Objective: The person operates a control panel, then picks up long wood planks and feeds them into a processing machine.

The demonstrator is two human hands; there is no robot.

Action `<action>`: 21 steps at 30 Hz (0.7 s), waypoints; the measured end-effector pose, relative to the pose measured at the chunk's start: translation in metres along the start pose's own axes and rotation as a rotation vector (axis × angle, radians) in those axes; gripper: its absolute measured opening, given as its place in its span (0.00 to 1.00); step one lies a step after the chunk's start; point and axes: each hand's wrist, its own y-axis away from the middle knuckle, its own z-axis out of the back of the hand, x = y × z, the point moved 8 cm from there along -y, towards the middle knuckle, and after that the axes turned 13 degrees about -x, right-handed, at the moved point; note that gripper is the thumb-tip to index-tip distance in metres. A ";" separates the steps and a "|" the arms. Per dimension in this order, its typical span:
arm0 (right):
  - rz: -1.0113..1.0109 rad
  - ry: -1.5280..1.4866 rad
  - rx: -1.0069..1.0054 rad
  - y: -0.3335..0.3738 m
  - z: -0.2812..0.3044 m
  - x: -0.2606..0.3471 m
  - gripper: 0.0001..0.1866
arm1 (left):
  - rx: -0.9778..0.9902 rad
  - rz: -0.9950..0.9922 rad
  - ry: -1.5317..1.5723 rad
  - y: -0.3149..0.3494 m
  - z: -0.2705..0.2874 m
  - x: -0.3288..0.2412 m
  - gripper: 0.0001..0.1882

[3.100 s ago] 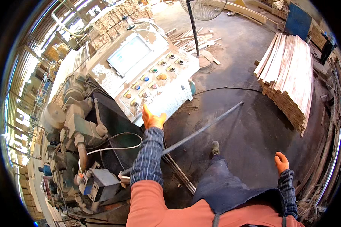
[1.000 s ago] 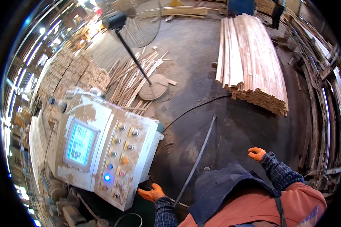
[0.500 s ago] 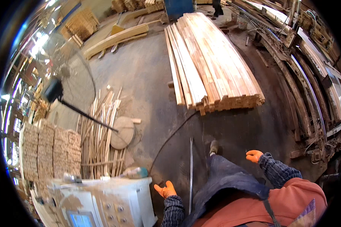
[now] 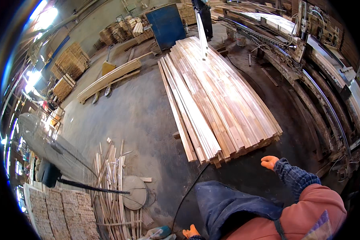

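Note:
My left hand, in an orange glove, is at the lower edge and partly cut off. Its thumb and fingers stand apart with nothing between them. My right hand, gloved the same way, is held out at the near right corner of a long stack of wooden boards. Its fingers are loosely bent, holding nothing, and I cannot tell whether they touch the wood. At the stack's far end, another person in dark clothes has pale long boards sloping down onto the stack.
A pedestal fan with a round base stands at left beside loose wood strips. A black cable crosses the floor. Rails and machinery line the right side. Beams and a blue panel stand farther back.
The view has tilted up and I am nearer the stack. The other person and the pale boards have come into view at the far end. The white control cabinet has left the picture.

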 end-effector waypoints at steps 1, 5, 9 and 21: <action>0.000 -0.037 0.042 -0.008 -0.010 0.020 0.28 | 0.043 0.093 -0.018 -0.018 0.002 -0.003 0.48; -0.017 -0.088 0.142 -0.037 -0.067 0.067 0.28 | 0.092 0.275 -0.053 -0.104 -0.012 -0.024 0.46; -0.110 -0.138 0.096 -0.066 -0.111 0.117 0.30 | 0.007 0.036 -0.106 -0.206 -0.006 -0.096 0.32; -0.062 -0.344 0.178 -0.168 -0.306 0.388 0.29 | 0.282 -0.194 0.601 -0.496 0.112 -0.445 0.11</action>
